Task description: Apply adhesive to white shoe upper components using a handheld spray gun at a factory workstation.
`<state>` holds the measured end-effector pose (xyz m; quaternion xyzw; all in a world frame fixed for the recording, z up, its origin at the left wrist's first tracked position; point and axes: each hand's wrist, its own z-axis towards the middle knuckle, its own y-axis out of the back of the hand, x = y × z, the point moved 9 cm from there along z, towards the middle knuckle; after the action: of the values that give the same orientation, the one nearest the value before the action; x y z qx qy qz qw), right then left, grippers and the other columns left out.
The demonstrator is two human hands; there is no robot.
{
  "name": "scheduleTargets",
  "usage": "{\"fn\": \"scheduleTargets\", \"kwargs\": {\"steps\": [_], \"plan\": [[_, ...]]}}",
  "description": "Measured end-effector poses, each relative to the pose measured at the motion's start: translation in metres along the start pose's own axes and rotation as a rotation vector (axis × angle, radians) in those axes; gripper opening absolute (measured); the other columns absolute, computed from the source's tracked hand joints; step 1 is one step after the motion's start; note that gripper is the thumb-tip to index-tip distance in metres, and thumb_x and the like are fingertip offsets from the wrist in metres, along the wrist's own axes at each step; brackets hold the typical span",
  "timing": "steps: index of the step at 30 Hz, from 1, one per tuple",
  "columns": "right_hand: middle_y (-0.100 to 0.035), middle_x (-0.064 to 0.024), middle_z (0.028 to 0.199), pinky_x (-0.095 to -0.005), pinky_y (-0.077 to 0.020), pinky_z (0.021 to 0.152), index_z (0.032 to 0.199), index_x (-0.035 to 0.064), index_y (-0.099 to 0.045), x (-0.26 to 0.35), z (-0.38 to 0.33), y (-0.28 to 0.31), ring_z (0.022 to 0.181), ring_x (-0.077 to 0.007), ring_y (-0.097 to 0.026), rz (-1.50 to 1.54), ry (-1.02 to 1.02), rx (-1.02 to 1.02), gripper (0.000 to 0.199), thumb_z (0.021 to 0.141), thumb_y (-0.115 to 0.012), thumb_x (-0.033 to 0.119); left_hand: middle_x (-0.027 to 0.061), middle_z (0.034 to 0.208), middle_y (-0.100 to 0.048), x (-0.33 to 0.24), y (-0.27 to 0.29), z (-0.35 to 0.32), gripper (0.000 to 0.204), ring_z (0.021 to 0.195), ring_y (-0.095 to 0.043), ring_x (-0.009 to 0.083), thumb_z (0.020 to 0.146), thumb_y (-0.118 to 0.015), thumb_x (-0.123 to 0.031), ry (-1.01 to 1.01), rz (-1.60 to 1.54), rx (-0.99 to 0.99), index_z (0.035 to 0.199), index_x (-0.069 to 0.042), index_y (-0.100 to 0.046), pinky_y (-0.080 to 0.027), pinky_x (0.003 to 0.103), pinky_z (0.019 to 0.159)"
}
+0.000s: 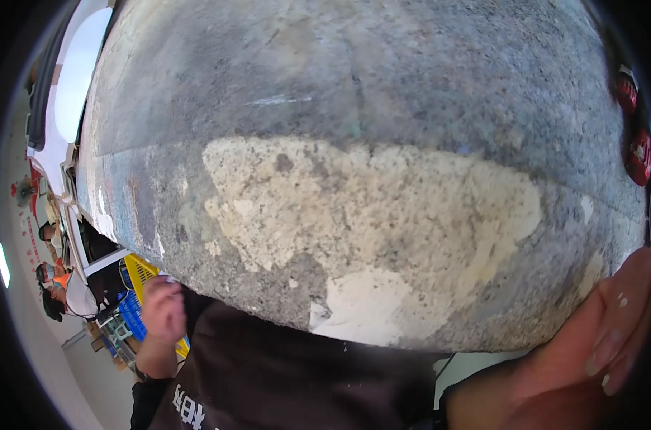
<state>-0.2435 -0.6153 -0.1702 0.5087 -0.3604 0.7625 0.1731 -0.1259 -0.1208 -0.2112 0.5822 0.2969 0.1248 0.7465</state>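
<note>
Grey worn concrete surface [354, 143] above both, left hand [162, 315] loosely curled, right hand [598, 344] spread.

Head cam, very close, facing rough concrete wall [354, 165].

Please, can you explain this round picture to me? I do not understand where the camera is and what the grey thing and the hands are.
The camera sits on a person's head and looks down; its very wide lens bends everything round. There is no machine, only two bare hands. The big grey area is a rough concrete surface with a pale, worn patch. Below it is the person's dark garment. The left hand is raised near yellow and blue crates; I cannot tell whether it holds anything. The right hand is very close to the lens, fingers showing, with nothing visibly held. At far left, another person is nearby.
</note>
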Motion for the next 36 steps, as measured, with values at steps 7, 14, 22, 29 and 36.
{"fn": "scheduleTargets", "kwargs": {"steps": [7, 14, 22, 29, 36], "plan": [[-0.055, -0.0058, 0.091, -0.0272, -0.0384, 0.085, 0.095, 0.0001, -0.049, -0.001, 0.001, 0.002, 0.087, -0.0119, -0.051, -0.001, 0.018, -0.012, 0.006, 0.095, -0.051, 0.006, 0.0018, 0.086, -0.048, 0.096, 0.053, 0.015, 0.016, 0.074, -0.046, 0.0116, 0.108, -0.048, -0.021, 0.732, -1.463, -0.485, 0.107, -0.006, -0.051, -0.042, 0.033, 0.077], [-0.055, -0.0054, 0.090, -0.0270, -0.0381, 0.084, 0.094, 0.0009, -0.048, 0.001, 0.005, 0.007, 0.086, -0.0115, -0.050, -0.016, 0.036, -0.004, 0.006, 0.094, -0.051, 0.006, 0.0027, 0.085, -0.047, 0.089, 0.080, 0.071, 0.016, 0.070, -0.044, 0.0115, 0.110, -0.040, -0.016, 0.567, -1.651, -0.461, 0.106, -0.004, -0.051, -0.039, 0.030, 0.074], [-0.054, -0.0049, 0.088, -0.0266, -0.0377, 0.083, 0.092, 0.0017, -0.048, 0.004, 0.007, 0.009, 0.085, -0.0110, -0.049, -0.027, 0.041, -0.012, 0.006, 0.094, -0.051, 0.006, 0.0007, 0.090, -0.061, 0.028, 0.009, 0.099, 0.029, 0.061, -0.046, 0.0101, 0.111, -0.037, -0.028, 0.665, -2.008, -0.644, 0.111, -0.006, -0.056, -0.043, 0.028, 0.067], [-0.053, -0.0044, 0.087, -0.0264, -0.0374, 0.082, 0.091, 0.0025, -0.047, 0.003, 0.007, 0.008, 0.084, -0.0106, -0.049, -0.025, 0.039, -0.018, 0.006, 0.094, -0.051, 0.005, 0.0072, 0.106, -0.069, 0.011, -0.070, 0.005, 0.041, 0.064, -0.055, 0.0101, 0.110, -0.036, -0.041, 1.151, -1.277, -0.980, 0.114, -0.007, -0.058, -0.045, 0.019, 0.056], [-0.053, -0.0040, 0.086, -0.0261, -0.0371, 0.081, 0.089, 0.0033, -0.047, 0.001, 0.004, 0.006, 0.082, -0.0102, -0.048, -0.022, 0.031, -0.008, 0.007, 0.094, -0.051, 0.005, 0.0074, 0.077, -0.050, 0.037, 0.006, 0.016, 0.038, 0.068, -0.046, 0.0183, 0.109, -0.041, -0.039, 0.230, -0.512, -0.394, 0.089, -0.009, -0.053, -0.042, 0.036, 0.072]]}}
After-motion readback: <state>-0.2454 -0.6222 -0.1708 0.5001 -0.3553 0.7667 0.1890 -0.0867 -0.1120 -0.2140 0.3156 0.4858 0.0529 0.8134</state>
